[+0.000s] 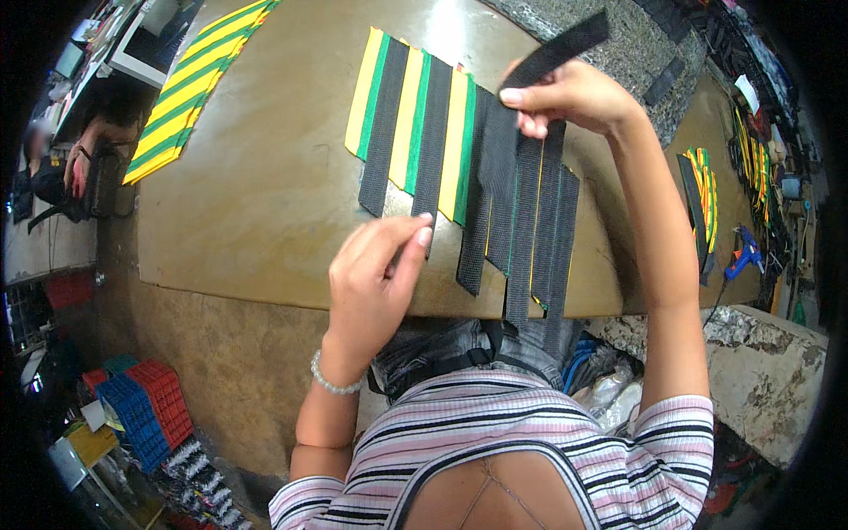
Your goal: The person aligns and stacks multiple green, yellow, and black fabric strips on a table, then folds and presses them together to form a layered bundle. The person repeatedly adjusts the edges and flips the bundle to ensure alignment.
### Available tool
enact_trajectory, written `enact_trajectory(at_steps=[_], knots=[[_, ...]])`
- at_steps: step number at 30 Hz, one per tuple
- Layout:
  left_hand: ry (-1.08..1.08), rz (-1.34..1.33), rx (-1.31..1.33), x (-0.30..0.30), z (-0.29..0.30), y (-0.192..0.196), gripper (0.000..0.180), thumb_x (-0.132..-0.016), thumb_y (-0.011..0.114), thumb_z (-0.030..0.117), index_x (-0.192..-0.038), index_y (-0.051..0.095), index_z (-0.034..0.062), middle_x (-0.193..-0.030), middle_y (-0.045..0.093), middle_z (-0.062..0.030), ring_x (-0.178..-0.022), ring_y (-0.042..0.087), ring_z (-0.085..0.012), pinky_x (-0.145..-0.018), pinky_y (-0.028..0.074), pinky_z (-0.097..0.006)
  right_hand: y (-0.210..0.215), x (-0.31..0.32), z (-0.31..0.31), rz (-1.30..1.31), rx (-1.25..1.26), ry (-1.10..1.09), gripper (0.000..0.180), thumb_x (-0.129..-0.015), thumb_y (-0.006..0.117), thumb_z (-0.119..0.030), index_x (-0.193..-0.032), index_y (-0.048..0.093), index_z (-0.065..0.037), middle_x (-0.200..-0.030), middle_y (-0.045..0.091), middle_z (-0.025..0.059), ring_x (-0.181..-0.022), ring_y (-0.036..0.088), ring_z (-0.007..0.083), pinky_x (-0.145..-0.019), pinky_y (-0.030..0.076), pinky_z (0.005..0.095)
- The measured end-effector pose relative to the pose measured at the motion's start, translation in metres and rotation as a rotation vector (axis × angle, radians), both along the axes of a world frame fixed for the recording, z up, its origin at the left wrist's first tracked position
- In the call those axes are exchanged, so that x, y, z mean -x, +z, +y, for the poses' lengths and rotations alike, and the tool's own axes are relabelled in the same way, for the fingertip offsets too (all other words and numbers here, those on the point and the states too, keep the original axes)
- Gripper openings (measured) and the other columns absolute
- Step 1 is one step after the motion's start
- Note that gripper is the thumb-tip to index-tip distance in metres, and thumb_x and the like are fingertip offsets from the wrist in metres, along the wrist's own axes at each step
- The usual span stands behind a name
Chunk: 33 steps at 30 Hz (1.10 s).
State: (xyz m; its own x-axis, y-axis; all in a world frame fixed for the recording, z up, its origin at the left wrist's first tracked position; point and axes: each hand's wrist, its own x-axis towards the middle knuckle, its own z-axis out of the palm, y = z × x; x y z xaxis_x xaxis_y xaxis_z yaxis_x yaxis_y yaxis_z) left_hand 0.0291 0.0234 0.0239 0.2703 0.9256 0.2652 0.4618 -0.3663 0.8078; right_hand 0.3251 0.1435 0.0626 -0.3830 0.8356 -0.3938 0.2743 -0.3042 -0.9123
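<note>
In the head view, the right hand (570,95) grips a black strip (565,49) between thumb and fingers, with one end rising clear toward the upper right. Holding it aloft probably keeps it from dragging over the pieces below. The left hand (373,265) is lowered over the near ends of the row, thumb and forefinger close together at another black strip (430,168); whether they pinch it or merely rest there, I cannot tell. That position would suit steadying or straightening it.

On the brown surface (265,225), yellow-and-green strips (409,119) alternate with black ones, side by side, their ends cut slanting. The spacing seems meant to keep the colours in order. Right of these, more black strips (556,252) lie close or overlapping, a few reaching past the near edge, perhaps for easy picking up. A yellow-and-green stack (199,93) sits apart at the upper left, and a blue glue gun (746,253) is at the far right.
</note>
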Motion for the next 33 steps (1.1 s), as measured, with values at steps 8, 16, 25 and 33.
enact_trajectory(at_steps=[8, 16, 25, 33], knots=[[-0.116, 0.534, -0.297, -0.015, 0.011, -0.015, 0.031, -0.091, 0.066, 0.029, -0.122, 0.070, 0.0243, -0.119, 0.055, -0.0054, -0.113, 0.047, -0.0282, -0.095, 0.035, -0.044, -0.019, -0.010, 0.021, 0.210, 0.040, -0.074, 0.028, -0.093, 0.072, -0.024, -0.091, 0.071, 0.004, -0.082, 0.071, 0.0089, -0.070, 0.068, 0.0081, -0.061, 0.056, 0.0183], [-0.116, 0.520, -0.305, -0.012, 0.009, -0.020, 0.034, -0.089, 0.068, 0.029, -0.122, 0.069, 0.0230, -0.126, 0.057, -0.0054, -0.116, 0.051, -0.0261, -0.096, 0.034, -0.044, -0.044, -0.010, 0.001, 0.663, 0.045, -0.105, 0.027, -0.095, 0.068, -0.017, -0.111, 0.062, 0.005, -0.094, 0.071, 0.0097, -0.080, 0.071, 0.0118, -0.068, 0.060, 0.0185], [-0.091, 0.420, -0.283, -0.002, 0.003, -0.025, 0.034, -0.085, 0.072, 0.017, -0.118, 0.070, 0.0105, -0.130, 0.061, -0.0079, -0.126, 0.054, -0.0255, -0.100, 0.035, -0.044, -0.032, 0.029, -0.021, 0.255, 0.018, 0.111, 0.028, -0.088, 0.078, -0.019, -0.102, 0.067, 0.002, -0.081, 0.072, 0.0064, -0.069, 0.069, 0.0099, -0.065, 0.058, 0.0220], [-0.075, 0.426, -0.333, -0.002, 0.001, -0.027, 0.034, -0.083, 0.072, 0.017, -0.117, 0.070, 0.0121, -0.126, 0.065, -0.0015, -0.120, 0.055, -0.0239, -0.096, 0.035, -0.042, -0.057, 0.039, -0.019, -0.005, -0.259, 0.071, 0.023, -0.089, 0.077, -0.021, -0.092, 0.068, 0.000, -0.076, 0.069, 0.0039, -0.068, 0.067, 0.0098, -0.066, 0.057, 0.0247]])
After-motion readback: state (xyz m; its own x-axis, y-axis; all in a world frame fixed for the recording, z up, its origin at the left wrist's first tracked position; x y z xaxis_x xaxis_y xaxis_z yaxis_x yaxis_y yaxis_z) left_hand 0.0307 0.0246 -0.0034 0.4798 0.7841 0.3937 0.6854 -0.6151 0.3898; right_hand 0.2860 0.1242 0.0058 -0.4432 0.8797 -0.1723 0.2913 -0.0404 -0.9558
